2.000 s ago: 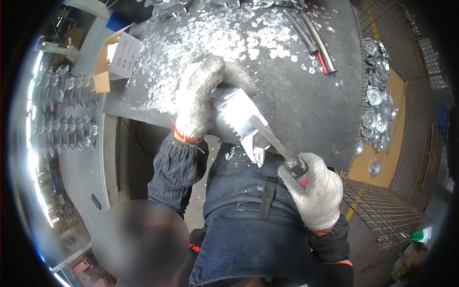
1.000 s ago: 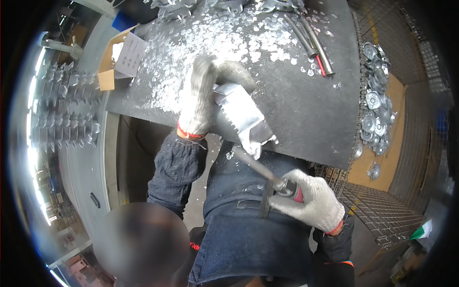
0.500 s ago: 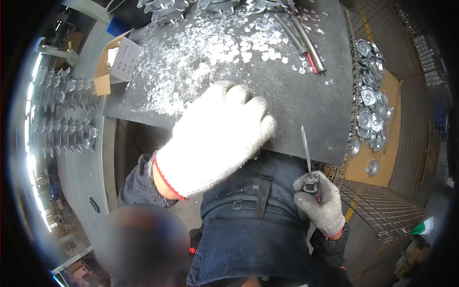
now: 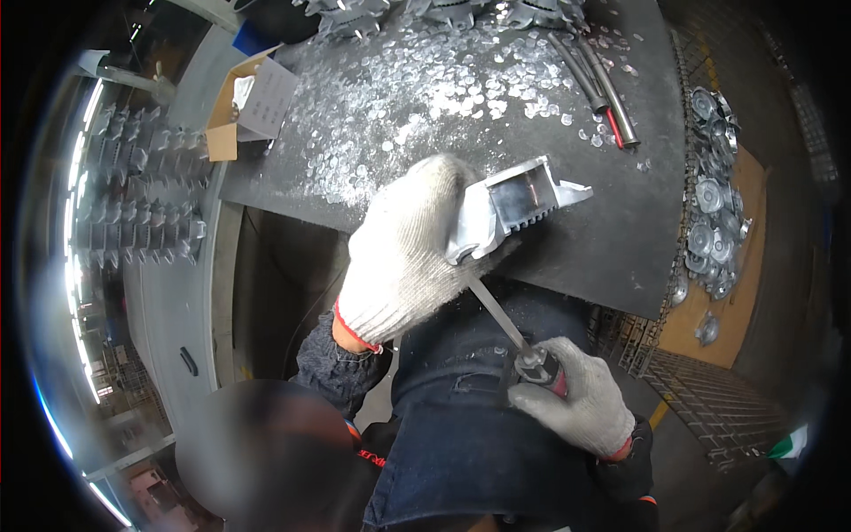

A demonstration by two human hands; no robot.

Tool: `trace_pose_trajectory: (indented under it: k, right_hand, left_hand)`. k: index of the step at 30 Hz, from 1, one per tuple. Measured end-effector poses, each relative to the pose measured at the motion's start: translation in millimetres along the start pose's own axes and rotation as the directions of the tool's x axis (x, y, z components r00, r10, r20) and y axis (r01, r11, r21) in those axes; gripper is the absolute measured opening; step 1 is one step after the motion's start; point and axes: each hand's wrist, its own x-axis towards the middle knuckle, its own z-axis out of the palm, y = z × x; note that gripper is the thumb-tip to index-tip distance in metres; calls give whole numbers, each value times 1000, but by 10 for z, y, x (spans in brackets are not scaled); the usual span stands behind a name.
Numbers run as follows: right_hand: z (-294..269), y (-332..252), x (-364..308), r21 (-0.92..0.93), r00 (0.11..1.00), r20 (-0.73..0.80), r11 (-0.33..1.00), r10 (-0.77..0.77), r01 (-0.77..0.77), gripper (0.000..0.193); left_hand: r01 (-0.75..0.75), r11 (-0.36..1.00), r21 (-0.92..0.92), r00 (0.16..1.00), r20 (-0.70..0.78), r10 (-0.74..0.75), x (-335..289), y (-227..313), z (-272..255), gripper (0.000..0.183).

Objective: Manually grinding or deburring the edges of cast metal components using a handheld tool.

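Note:
My left hand (image 4: 409,244), in a white knit glove with a red cuff, is closed around a silver cast-metal part (image 4: 523,197) at the table's front edge. The part has a square opening, a toothed lower edge and a pointed tab. My right hand (image 4: 581,399), gloved alike, grips a tool (image 4: 541,368) with a dark and red body and a long, narrow metal blade (image 4: 498,312). The blade slants up and left to the underside of the part, beside the left glove. Whether its tip touches the part cannot be made out.
The dark tabletop (image 4: 612,230) bears many small shiny metal flakes (image 4: 425,97). Metal tubes (image 4: 612,93) lie at the far right, more cast parts (image 4: 443,11) at the far edge. An open carton (image 4: 266,102) stands left. A wire cage with castings (image 4: 709,195) adjoins the right side.
My left hand has turned, bringing the cast part into sight. My right hand has moved left a little, and the tool's blade has swung leftward toward the part.

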Motion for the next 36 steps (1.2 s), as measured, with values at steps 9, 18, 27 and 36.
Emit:
trace_pose_trajectory:
  k: [9,18,27,36]
  right_hand:
    - [-3,46,182,58,996,86,998,29,-34,60]
    - [-14,33,181,77,989,126,993,75,-86,56]
    - [236,-21,123,-212,941,-300,973,-156,94,45]
    - [298,10,191,-596,743,-595,788,-305,-153,48]
  left_hand:
    - [26,1000,-3,1000,9,-26,-53,9,25,44]
    - [-54,999,5,993,-107,54,-76,34,103,33]
    - [43,994,96,999,-8,-42,-3,153,47,53]
    - [-65,991,114,994,98,54,235,321,11,35]
